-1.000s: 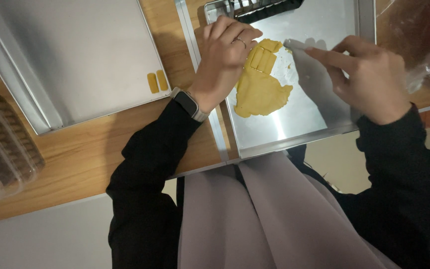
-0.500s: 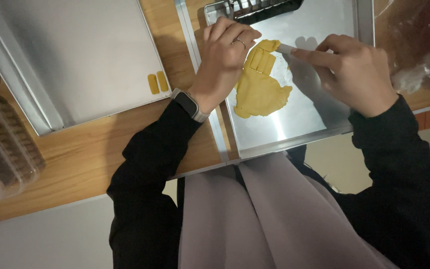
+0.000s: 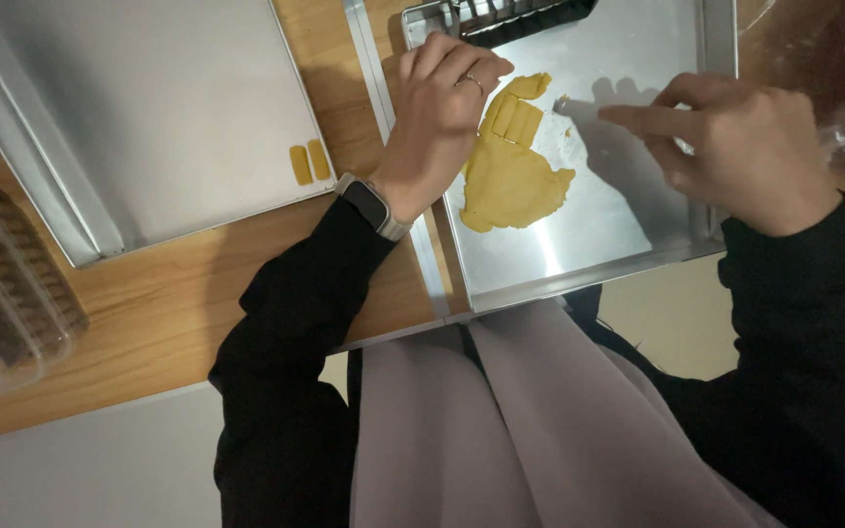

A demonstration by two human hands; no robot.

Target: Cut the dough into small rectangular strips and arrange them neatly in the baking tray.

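Observation:
A flat sheet of yellow dough [image 3: 511, 181] lies on a shiny metal tray [image 3: 589, 254]; its top part is cut into narrow strips [image 3: 518, 115]. My left hand [image 3: 437, 112], with a watch on the wrist, rests curled on the dough's upper left edge, fingertips on the strips. My right hand [image 3: 745, 147] pinches a thin small blade [image 3: 564, 102], whose tip sits just right of the strips, a little off the dough. Two cut dough strips [image 3: 308, 161] lie on a second, larger tray [image 3: 149, 108] to the left.
Both trays sit on a wooden tabletop [image 3: 188, 313]. A black slotted rack [image 3: 530, 15] lies at the top of the right tray. Stacked clear plastic containers [image 3: 2, 303] stand at the far left, and clear plastic wrap [image 3: 823, 59] at the top right.
My right hand came closer to the dough with the blade, then drew back slightly to the right. My left hand stayed on the dough's upper edge.

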